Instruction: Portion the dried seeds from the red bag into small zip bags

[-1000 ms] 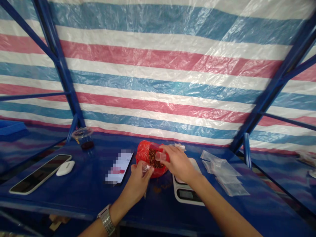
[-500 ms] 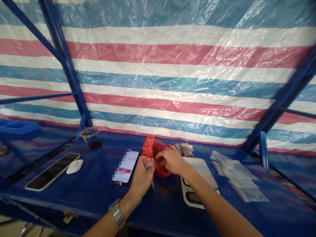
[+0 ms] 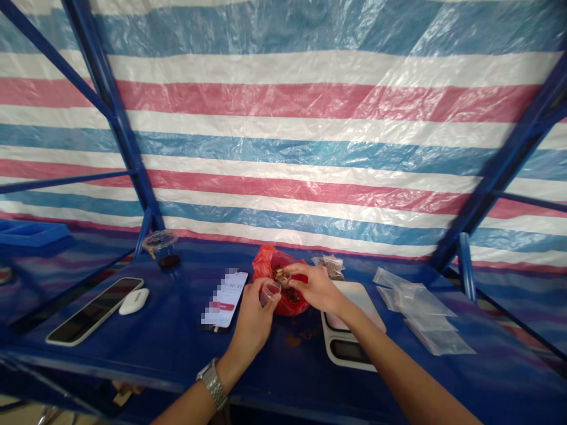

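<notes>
- Head view, left hand (image 3: 254, 316): it comes up from the lower edge, forearm slanting to the right, wrist ringed by a metal link-band watch (image 3: 213, 383). Thumb and fingers curl around a thin clear plastic bag (image 3: 270, 290), gripping it so that its mouth stands rounded and open, just beside the red bag.
- Head view, right hand (image 3: 318, 287): the forearm slants in from the lower right, passing over the kitchen scale (image 3: 354, 290). The palm faces down, and thumb and fingertips pinch a small clear cup (image 3: 282, 275) holding brownish bits, above the red bag's opening.
- Head view, between the hands: the red bag (image 3: 263, 260) is thin, shiny, crumpled plastic, sitting open on the smooth blue table (image 3: 283, 378). Inside lie coarse dry brown flakes (image 3: 292, 295).
- Head view, around them: the scale is white and round-cornered, with a dark display. Small filled bags (image 3: 335, 268) lie behind it; flat, glossy clear bags (image 3: 425, 316) overlap to its right. A phone with a lit screen (image 3: 228, 298) lies left of the red bag.
</notes>
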`<state>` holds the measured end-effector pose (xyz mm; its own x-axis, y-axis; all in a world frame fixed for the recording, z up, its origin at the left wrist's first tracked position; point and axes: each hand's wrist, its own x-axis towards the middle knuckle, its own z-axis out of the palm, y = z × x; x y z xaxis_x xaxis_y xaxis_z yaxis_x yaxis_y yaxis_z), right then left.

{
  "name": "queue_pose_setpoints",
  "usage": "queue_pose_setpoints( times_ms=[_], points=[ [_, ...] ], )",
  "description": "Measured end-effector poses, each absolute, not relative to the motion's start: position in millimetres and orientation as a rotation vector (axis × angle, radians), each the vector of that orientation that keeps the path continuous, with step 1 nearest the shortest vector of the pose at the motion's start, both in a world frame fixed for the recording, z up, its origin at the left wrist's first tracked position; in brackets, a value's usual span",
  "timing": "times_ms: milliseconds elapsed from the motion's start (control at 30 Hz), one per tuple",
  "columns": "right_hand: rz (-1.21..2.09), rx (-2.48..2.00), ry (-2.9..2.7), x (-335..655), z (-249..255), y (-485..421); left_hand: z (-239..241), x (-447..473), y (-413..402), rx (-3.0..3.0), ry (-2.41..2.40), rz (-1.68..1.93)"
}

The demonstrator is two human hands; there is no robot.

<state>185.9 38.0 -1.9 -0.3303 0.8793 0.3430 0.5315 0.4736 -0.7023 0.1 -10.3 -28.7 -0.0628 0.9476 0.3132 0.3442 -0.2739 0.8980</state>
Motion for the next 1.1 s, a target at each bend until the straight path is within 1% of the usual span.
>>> queue_pose_setpoints(
  times_ms=[200, 400, 800, 967, 1100],
  points=[
    [0.603, -1.068, -2.022, 188.2, 15.9, 8.9, -36.1, 7.0, -10.0, 1.692, 1.323, 1.337],
    [0.457, -1.056, -2.102, 186.9, 22.4, -13.3, -38.5, 16.9, -17.5, 1.844, 1.340, 1.254],
    [0.450, -0.964, -2.216, 177.6, 31.6, -19.6, -40.6, 18.8, -17.5, 1.867, 1.343, 1.189],
    [0.398, -0.986, -2.199, 177.8, 32.5, -19.2, -40.1, 17.6, -17.7, 1.883, 1.353, 1.161],
    [0.368, -0.974, -2.198, 173.9, 34.6, -22.2, -44.8, 15.9, -16.7, 1.908, 1.418, 1.222]
  ],
)
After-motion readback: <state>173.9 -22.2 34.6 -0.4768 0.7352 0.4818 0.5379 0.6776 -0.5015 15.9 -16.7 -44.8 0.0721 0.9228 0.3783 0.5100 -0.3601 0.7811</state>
